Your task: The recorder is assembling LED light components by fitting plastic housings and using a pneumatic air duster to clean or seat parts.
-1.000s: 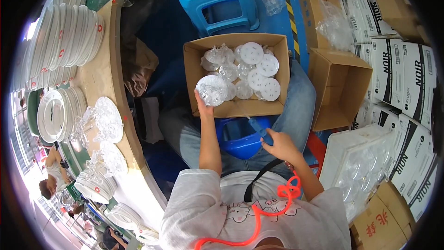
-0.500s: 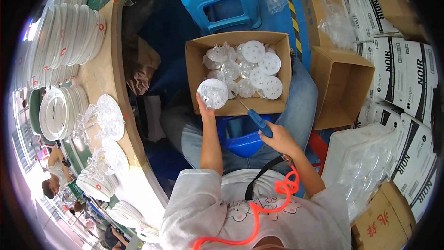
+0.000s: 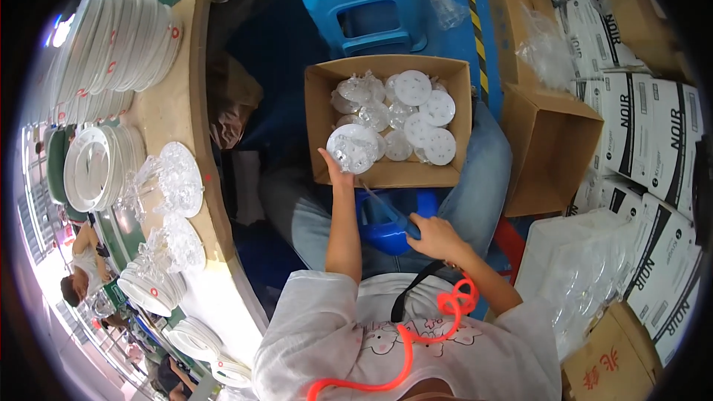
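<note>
A white disc [image 3: 351, 147] is being held by its edge in the closed-in grip of the left hand [image 3: 339, 168], over the seven o'clock corner of the cardboard box [image 3: 412, 175]. A blue-handled tool [image 3: 394, 217] is being clasped in the curled grip of the right hand [image 3: 439, 238] and pointed toward ten o'clock. Similar discs [image 3: 440, 146] are being contained in the box.

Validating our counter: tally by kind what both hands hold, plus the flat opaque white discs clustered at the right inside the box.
White disc with clear plastic, left hand: 1
Blue-handled tool, right hand: 1
Flat white discs in the box: 4
Total: 6
</note>
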`<control>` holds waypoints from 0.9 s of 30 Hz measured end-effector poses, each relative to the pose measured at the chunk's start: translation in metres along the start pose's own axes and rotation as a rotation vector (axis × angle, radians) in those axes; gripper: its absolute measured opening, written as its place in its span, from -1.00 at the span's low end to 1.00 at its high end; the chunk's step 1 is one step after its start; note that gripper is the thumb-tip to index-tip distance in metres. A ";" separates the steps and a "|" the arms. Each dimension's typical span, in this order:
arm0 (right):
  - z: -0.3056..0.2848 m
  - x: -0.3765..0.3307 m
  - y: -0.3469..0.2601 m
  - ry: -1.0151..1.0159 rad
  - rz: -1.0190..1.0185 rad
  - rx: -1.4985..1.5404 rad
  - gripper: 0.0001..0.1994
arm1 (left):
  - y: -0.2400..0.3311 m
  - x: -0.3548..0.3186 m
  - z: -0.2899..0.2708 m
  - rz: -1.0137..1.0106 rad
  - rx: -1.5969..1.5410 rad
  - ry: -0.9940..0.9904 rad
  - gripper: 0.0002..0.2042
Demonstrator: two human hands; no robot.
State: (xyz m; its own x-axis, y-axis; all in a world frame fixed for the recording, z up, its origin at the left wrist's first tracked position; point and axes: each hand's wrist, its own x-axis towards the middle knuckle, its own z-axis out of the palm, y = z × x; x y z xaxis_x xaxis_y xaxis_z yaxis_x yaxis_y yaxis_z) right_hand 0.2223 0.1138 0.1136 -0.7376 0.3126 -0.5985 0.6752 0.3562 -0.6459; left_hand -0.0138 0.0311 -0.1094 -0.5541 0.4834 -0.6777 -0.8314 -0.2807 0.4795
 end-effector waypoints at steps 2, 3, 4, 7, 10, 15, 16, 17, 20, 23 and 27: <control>-0.004 -0.011 -0.006 -0.134 -0.028 0.216 -0.68 | 0.022 -0.008 0.000 0.034 -0.009 0.013 -0.22; -0.002 -0.017 -0.005 -0.119 -0.091 0.283 -0.72 | 0.033 -0.013 0.003 0.044 -0.014 0.014 -0.22; -0.006 -0.027 -0.004 -0.181 -0.144 0.464 -0.74 | 0.046 -0.023 0.002 0.072 -0.064 0.053 -0.25; -0.034 -0.065 0.009 -0.303 -0.055 0.942 -0.73 | 0.072 -0.077 0.046 0.076 -0.079 0.075 -0.22; -0.048 -0.079 0.031 -0.164 -0.003 1.184 -0.71 | 0.110 -0.152 0.088 0.075 -0.091 0.138 -0.22; -0.039 -0.051 0.045 0.021 0.059 1.181 -0.74 | 0.162 -0.271 0.065 0.106 -0.168 0.120 -0.20; -0.038 -0.043 0.042 0.040 0.074 1.171 -0.74 | 0.173 -0.296 0.048 0.094 -0.298 -0.106 -0.18; -0.039 -0.037 0.041 0.076 0.094 1.158 -0.74 | 0.181 -0.317 0.045 0.134 -0.334 -0.050 -0.17; -0.037 -0.028 0.031 0.057 0.064 1.160 -0.76 | 0.214 -0.363 0.018 0.442 -0.251 0.214 -0.28; -0.030 -0.024 0.019 0.033 0.035 1.173 -0.78 | 0.250 -0.381 0.011 0.756 -0.134 0.754 -0.38; -0.015 -0.029 0.025 0.025 0.065 1.142 -0.77 | 0.269 -0.384 -0.038 0.856 -0.142 0.652 -0.34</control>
State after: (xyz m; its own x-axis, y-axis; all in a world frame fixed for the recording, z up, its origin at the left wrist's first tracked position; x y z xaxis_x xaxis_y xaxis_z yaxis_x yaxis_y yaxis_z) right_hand 0.2603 0.1266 0.1215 -0.6919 0.3234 -0.6455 0.3190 -0.6651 -0.6752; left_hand -0.0265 -0.2619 0.2586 -0.8331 -0.4400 -0.3350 -0.1329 -0.4288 0.8936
